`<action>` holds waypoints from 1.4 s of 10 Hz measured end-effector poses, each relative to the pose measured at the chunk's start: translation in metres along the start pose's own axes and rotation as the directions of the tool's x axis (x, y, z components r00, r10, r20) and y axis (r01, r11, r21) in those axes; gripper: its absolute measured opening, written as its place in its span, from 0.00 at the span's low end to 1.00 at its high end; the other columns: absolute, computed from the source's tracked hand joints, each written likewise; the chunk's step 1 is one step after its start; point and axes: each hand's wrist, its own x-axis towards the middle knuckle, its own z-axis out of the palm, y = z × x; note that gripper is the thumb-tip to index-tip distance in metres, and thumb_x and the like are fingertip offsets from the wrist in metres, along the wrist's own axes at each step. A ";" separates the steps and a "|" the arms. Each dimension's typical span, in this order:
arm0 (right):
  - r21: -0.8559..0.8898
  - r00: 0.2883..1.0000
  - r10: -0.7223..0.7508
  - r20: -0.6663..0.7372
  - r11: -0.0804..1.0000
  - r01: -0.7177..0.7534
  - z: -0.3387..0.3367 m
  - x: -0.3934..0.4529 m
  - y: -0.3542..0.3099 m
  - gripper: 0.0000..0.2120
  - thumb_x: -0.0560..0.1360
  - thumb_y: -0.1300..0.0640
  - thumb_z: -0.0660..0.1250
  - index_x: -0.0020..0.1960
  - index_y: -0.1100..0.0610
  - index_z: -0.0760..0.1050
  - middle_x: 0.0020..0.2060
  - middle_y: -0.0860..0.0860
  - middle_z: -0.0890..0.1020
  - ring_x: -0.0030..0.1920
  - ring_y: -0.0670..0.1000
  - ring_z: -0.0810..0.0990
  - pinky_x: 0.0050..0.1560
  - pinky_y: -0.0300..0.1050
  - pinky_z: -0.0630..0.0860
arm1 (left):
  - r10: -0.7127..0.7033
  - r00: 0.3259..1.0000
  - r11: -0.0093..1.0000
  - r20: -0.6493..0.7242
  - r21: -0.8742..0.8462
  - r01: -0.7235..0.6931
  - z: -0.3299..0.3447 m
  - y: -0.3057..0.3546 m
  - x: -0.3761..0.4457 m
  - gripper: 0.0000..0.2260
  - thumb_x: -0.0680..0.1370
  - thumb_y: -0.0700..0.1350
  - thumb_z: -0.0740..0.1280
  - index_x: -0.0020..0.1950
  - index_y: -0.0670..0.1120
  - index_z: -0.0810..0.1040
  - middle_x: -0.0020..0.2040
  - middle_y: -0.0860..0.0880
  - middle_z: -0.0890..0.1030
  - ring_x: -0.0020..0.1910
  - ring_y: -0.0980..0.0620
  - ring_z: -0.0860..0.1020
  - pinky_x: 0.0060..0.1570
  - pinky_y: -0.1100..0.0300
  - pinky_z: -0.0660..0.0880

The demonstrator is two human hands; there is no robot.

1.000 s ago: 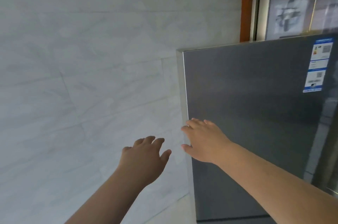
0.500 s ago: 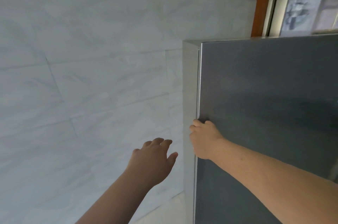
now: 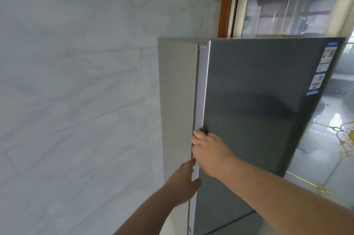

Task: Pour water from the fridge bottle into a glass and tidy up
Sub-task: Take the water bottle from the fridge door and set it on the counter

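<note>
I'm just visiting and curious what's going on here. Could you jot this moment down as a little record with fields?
Setting: fridge standing against a pale tiled wall
Fridge door: dark grey, pulled slightly ajar at its left edge
Right hand: fingers curled round the door's left edge
Left hand: fingers straight, reaching at the same edge just below
Label: blue and white stickers, upper right of door
Bottle, glass: not in view
Behind: glazed window with a wooden frame
</note>
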 end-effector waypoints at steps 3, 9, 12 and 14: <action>0.018 0.998 -0.011 -0.068 1.000 0.012 -0.008 -0.010 0.000 0.09 0.72 0.61 0.67 0.50 0.56 0.84 0.54 0.50 0.79 0.64 0.56 0.72 0.49 0.50 0.72 | 0.018 0.984 0.960 -0.177 -0.272 -0.066 0.045 -0.022 0.026 0.22 0.79 0.50 0.73 0.67 0.57 0.64 0.63 0.56 0.75 0.55 0.60 0.80 0.56 0.59 0.81; 0.161 0.840 0.531 0.110 0.825 -0.543 -0.009 -0.120 -0.025 0.14 0.78 0.58 0.63 0.63 0.54 0.73 0.58 0.51 0.74 0.53 0.56 0.78 0.42 0.52 0.77 | 0.378 0.872 0.924 0.312 -0.191 -0.332 0.109 0.058 -0.031 0.21 0.80 0.43 0.73 0.71 0.54 0.73 0.70 0.50 0.79 0.70 0.51 0.77 0.54 0.82 0.66; 0.115 0.537 0.763 0.360 0.535 -0.837 0.058 -0.199 0.029 0.13 0.83 0.51 0.60 0.65 0.55 0.70 0.55 0.53 0.81 0.53 0.56 0.82 0.49 0.52 0.78 | 0.609 0.600 0.715 0.518 -0.033 -0.698 0.162 0.079 -0.023 0.31 0.80 0.51 0.66 0.82 0.60 0.60 0.78 0.56 0.70 0.74 0.53 0.70 0.73 0.63 0.65; 0.100 0.403 0.837 0.370 0.395 -0.913 0.090 -0.264 0.066 0.15 0.80 0.59 0.64 0.66 0.54 0.71 0.50 0.52 0.82 0.47 0.54 0.84 0.46 0.47 0.81 | 0.583 0.664 0.747 0.468 0.014 -0.665 0.176 0.108 -0.002 0.29 0.83 0.50 0.65 0.83 0.57 0.59 0.81 0.58 0.65 0.78 0.56 0.66 0.74 0.67 0.56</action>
